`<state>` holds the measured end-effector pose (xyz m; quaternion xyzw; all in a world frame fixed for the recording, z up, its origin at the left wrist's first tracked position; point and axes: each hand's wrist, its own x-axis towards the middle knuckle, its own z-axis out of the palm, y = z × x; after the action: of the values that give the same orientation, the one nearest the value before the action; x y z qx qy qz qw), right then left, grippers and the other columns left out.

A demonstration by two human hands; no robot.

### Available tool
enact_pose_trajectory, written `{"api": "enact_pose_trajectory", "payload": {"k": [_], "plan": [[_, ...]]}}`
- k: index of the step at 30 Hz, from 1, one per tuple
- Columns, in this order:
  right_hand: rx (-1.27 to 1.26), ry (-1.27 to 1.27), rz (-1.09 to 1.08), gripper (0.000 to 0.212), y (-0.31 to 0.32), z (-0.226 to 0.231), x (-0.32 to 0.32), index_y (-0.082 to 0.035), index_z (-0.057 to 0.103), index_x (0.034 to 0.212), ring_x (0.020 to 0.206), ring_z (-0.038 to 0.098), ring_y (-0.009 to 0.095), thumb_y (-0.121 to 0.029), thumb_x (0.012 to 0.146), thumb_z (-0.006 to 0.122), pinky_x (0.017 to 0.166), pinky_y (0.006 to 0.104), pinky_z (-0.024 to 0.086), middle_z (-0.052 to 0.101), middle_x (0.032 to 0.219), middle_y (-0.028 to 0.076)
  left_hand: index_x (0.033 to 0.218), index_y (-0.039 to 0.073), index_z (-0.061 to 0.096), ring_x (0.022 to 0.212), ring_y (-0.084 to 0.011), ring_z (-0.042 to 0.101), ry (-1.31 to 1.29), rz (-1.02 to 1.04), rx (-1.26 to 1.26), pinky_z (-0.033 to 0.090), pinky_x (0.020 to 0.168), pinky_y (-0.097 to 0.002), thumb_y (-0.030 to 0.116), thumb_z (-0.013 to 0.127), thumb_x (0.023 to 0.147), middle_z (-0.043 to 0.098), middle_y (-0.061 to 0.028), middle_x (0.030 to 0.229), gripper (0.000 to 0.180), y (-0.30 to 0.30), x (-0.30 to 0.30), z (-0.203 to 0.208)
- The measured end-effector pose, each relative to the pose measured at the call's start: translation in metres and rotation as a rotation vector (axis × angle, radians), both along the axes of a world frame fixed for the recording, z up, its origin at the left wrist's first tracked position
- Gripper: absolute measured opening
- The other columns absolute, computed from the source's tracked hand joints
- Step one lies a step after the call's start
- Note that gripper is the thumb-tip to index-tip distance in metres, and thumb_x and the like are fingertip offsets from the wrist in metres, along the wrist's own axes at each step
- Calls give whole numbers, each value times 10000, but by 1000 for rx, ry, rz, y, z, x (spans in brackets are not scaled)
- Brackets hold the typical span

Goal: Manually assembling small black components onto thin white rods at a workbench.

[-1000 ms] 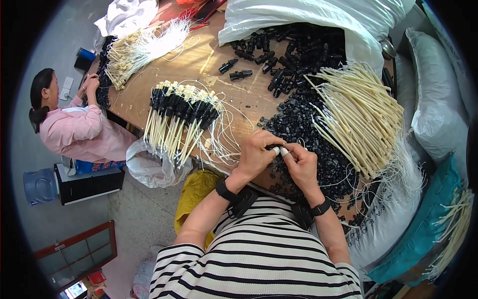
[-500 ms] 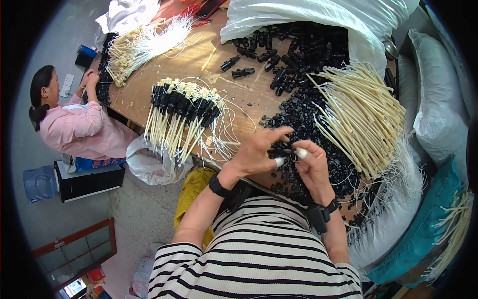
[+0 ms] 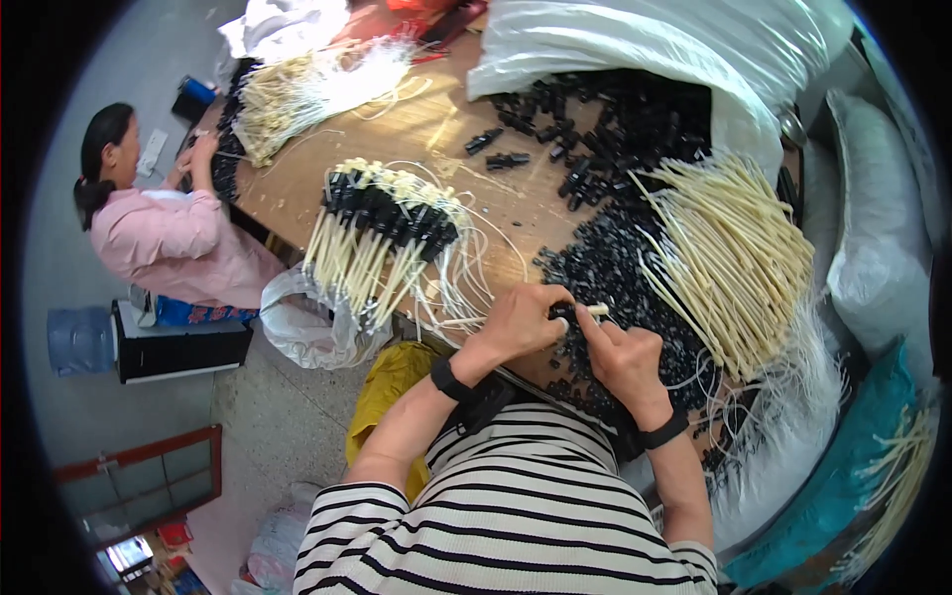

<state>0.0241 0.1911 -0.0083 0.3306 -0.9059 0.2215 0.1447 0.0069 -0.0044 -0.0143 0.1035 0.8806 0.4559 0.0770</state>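
Observation:
My left hand (image 3: 522, 323) is closed around a black plastic connector (image 3: 562, 309), its fingers hiding much of the part. A thin cream tube (image 3: 599, 309) sticks out on the right of the connector, and a pale length also shows left of my hand. My right hand (image 3: 629, 365) is curled, with its fingertips at the connector and the tube's right end. Left of my hands lies a row of black connectors (image 3: 387, 218) fitted with cream tubes and white cords. Beneath and beyond my hands spreads a heap of small black parts (image 3: 620, 283).
A bundle of cream tubes (image 3: 729, 263) with white strings lies on the right. Larger black connectors (image 3: 635, 119) spill from a white sack (image 3: 635, 35) at the back. A person in pink (image 3: 164, 238) works at the table's left end. Full sacks (image 3: 878, 198) stand along the right.
A cream tube now shows through the connector at my hands, where only a dark part showed before. My right hand has turned and lowered slightly. The view has shifted a little.

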Motion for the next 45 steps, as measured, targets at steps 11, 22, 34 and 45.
{"api": "enact_pose_trajectory", "payload": {"k": [11, 22, 34, 45], "plan": [[-448, -768, -216, 189, -30, 1, -9, -43, 653, 960, 529, 549, 105, -57, 783, 716, 498, 276, 420, 574, 585, 34, 877, 84, 626, 609, -260, 614, 508, -82, -355, 474, 514, -384, 96, 642, 675, 591, -68, 681, 202, -14, 18, 14], [-143, -183, 14, 378, -47, 29, -14, -60, 655, 1090, 909, 631, 303, -111, 725, 734, 782, 383, 501, 660, 1043, 111, 1015, 92, 639, 1160, -268, 476, 707, 702, -766, 273, 1015, -483, 136, 693, 662, 574, -64, 1174, 360, -131, -34, 20], [-270, -310, -463, 180, 57, 3, -11, -25, 672, 978, 679, 633, 259, -81, 807, 688, 624, 327, 486, 648, 796, 123, 1045, 53, 669, 1105, -311, 539, 543, 74, -234, 434, 962, -407, 42, 658, 674, 629, -113, 1120, 371, -36, -114, -38], [-307, -322, -167, 115, -7, -1, -17, -36, 680, 922, 620, 606, 258, -59, 810, 683, 574, 307, 465, 626, 764, 122, 1084, 86, 646, 819, -261, 562, 424, 279, -620, 450, 703, -388, 87, 767, 624, 613, -73, 854, 475, -81, -13, -8]]}}
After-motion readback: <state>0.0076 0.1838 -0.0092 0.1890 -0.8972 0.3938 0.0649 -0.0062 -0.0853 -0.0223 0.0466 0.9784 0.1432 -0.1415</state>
